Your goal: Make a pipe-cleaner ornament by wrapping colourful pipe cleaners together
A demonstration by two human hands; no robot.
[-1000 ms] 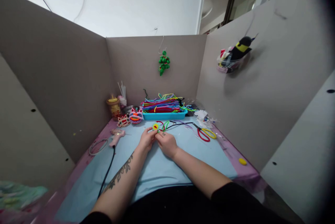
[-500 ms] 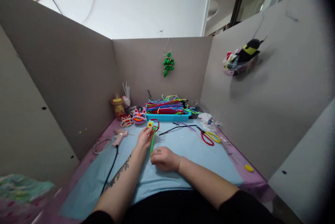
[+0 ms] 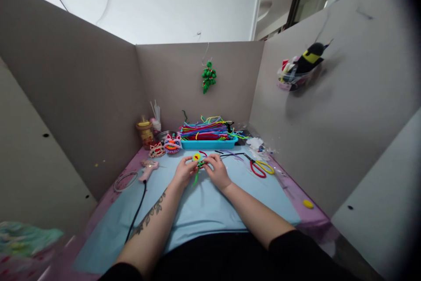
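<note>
Going from the broad to the small, we find the blue sheet (image 3: 210,211) spread under the work as before, with the tray (image 3: 208,144) of coloured strands at its far edge. The scissors (image 3: 252,161) on the right and the glue gun (image 3: 149,170) on the left also lie where they were; only our view tips a little.

The change is in the hands. Half a second ago we see the right hand (image 3: 217,172) well apart from the left, low over the sheet, drawing the green strand (image 3: 195,180) out long. Now it is up again, close beside the left hand (image 3: 184,170), and the strand's loose end hangs below the two. We take this to mean that a pull is over and the work is back to close shaping, with both hands on one spot.

The small piece, a yellow disc (image 3: 197,157) with a red mark and a pale surround, stands between the hands, held above the sheet. The left thumb and fingers are together, pinched on its lower left side. The right thumb and forefinger are bent and nearly meeting, closed on the green where it joins the piece, though we cannot tell how tightly. Smallest of all, a bit of red strand (image 3: 203,153) shows just behind the disc; we cannot tell whether it is attached.
</note>
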